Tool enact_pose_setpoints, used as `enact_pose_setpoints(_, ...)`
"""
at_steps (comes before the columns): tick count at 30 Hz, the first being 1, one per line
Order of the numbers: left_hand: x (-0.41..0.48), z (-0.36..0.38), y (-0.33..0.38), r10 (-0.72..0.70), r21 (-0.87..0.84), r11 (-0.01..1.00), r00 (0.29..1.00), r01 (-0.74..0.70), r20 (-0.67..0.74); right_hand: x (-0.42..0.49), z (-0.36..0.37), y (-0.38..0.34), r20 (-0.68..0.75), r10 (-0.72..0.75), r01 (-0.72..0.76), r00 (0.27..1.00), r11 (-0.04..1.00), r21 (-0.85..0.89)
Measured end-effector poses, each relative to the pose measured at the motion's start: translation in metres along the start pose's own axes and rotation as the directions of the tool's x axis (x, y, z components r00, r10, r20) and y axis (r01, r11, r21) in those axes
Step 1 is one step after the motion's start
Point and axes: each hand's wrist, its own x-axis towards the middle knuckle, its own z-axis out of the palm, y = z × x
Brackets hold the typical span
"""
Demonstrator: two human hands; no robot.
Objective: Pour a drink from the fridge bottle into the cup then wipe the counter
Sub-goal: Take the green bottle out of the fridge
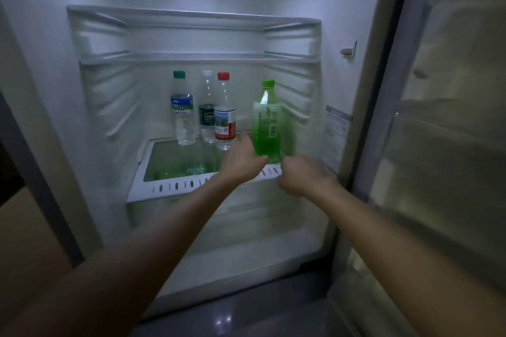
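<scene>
Mid-frame on the shelf (169, 186), three bottles (207, 115) in a row; right of them, nearer the front, a fourth bottle (265, 123); door (451, 117) far right.

Both bare arms stretch forward side by side, the left hand (242, 160) with fingers extended, the right hand (301, 175) loosely curled.
</scene>
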Motion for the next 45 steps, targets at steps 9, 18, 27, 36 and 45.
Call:
enact_pose_setpoints(9, 0.076, 0.047, 0.027, -0.218, -0.240, 0.954, 0.964, 0.179, -0.150, 0.023, 0.015, 0.005, 0.021, 0.026, -0.027, 0.999, 0.996, 0.090)
enact_pose_setpoints(18, 0.099, 0.083, 0.025, -0.333, -0.300, 0.920, 0.906, 0.252, -0.261, 0.041, 0.039, 0.008, 0.062, -0.030, 0.022, 0.998, 0.992, 0.127)
enact_pose_setpoints(27, 0.121, 0.096, 0.013, -0.350, -0.323, 0.919, 0.844, 0.226, -0.406, 0.045, 0.038, 0.015, 0.035, -0.041, 0.036, 0.999, 0.989, 0.146)
enact_pose_setpoints(36, 0.114, 0.077, -0.005, -0.269, -0.321, 0.935, 0.890, 0.150, -0.367, 0.044, 0.030, 0.014, 0.080, -0.080, 0.073, 0.994, 0.993, 0.092)
enact_pose_setpoints(45, 0.070, 0.033, -0.033, -0.249, -0.428, 0.901, 0.885, 0.063, -0.394, 0.045, 0.036, 0.016, 0.091, -0.076, 0.070, 0.993, 0.995, 0.069)
